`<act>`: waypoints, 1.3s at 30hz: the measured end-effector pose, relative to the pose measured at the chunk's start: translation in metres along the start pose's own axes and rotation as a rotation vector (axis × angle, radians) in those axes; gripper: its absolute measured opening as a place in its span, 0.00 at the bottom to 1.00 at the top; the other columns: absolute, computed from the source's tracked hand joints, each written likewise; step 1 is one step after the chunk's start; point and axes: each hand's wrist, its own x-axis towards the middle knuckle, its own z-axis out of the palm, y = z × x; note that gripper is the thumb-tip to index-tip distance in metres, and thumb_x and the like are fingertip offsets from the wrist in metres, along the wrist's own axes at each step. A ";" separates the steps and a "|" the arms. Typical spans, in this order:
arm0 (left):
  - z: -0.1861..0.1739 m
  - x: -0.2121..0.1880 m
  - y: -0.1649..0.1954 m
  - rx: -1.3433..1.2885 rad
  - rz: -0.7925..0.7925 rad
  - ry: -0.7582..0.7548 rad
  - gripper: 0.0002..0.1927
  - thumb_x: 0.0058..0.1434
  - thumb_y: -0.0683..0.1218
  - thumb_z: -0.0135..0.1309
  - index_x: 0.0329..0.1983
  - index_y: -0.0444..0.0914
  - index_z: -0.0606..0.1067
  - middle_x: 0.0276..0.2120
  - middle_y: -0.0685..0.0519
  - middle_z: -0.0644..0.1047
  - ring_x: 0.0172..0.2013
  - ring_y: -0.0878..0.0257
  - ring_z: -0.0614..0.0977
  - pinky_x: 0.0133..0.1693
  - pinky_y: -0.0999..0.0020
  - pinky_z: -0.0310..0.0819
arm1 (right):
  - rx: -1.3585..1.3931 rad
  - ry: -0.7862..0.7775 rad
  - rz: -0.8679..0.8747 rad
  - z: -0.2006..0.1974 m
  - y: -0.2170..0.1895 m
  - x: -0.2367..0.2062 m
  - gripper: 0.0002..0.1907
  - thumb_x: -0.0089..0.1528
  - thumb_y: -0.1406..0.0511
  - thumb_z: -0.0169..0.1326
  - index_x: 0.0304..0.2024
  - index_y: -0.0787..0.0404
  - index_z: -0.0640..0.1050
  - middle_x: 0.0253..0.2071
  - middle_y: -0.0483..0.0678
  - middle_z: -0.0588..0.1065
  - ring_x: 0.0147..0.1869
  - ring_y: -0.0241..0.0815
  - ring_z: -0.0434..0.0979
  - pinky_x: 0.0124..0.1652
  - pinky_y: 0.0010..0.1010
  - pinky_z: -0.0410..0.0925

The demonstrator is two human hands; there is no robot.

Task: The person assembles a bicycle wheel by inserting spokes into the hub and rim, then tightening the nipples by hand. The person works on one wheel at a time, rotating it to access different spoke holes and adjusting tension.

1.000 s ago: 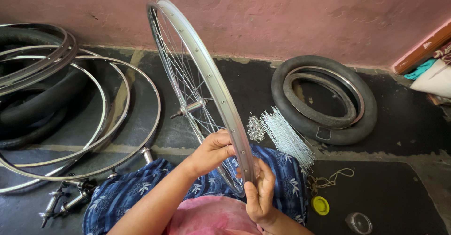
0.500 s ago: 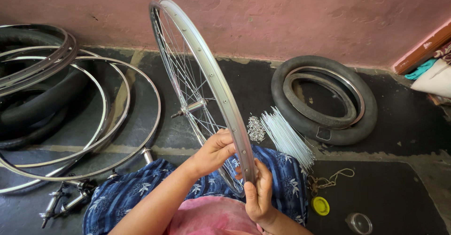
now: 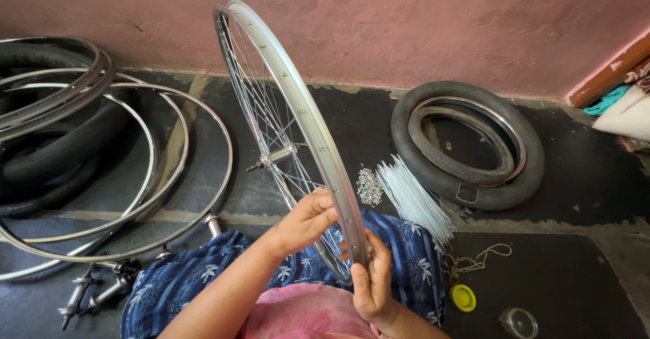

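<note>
The spoked bicycle wheel [image 3: 284,129] stands upright on my lap, its silver rim rising toward the pink wall [image 3: 420,20]. To my left, bare rims [image 3: 145,176] lie stacked on the dark floor over black tyres [image 3: 61,153]; to my right, another tyre [image 3: 474,146] lies flat with a rim inside it. My left hand [image 3: 306,220] grips the rim's near edge from the left, fingers curled onto it. My right hand [image 3: 372,281] clamps the rim lower down, thumb along its outer face. Beside my knee lie a bundle of loose spokes [image 3: 413,200], a pile of nipples [image 3: 369,186] and a yellow cap [image 3: 463,298].
</note>
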 end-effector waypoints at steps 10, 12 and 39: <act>0.005 0.002 0.007 -0.028 -0.023 0.026 0.14 0.77 0.48 0.48 0.44 0.33 0.78 0.36 0.53 0.79 0.37 0.66 0.81 0.41 0.69 0.77 | 0.012 0.005 0.018 0.000 0.000 -0.002 0.30 0.71 0.67 0.42 0.72 0.71 0.51 0.57 0.61 0.72 0.52 0.44 0.75 0.56 0.38 0.70; 0.004 0.002 0.007 -0.004 -0.029 0.004 0.15 0.78 0.49 0.46 0.44 0.34 0.78 0.35 0.55 0.79 0.35 0.67 0.81 0.40 0.71 0.78 | 0.015 0.004 0.012 0.000 0.000 -0.002 0.30 0.71 0.67 0.42 0.72 0.71 0.50 0.58 0.61 0.72 0.52 0.44 0.75 0.56 0.38 0.70; -0.102 0.011 0.178 0.778 -0.343 0.913 0.35 0.61 0.45 0.61 0.70 0.37 0.63 0.51 0.51 0.76 0.51 0.63 0.77 0.54 0.68 0.71 | -0.299 -0.738 -0.093 0.056 -0.036 0.053 0.31 0.64 0.63 0.59 0.68 0.65 0.70 0.76 0.63 0.56 0.80 0.65 0.51 0.72 0.51 0.51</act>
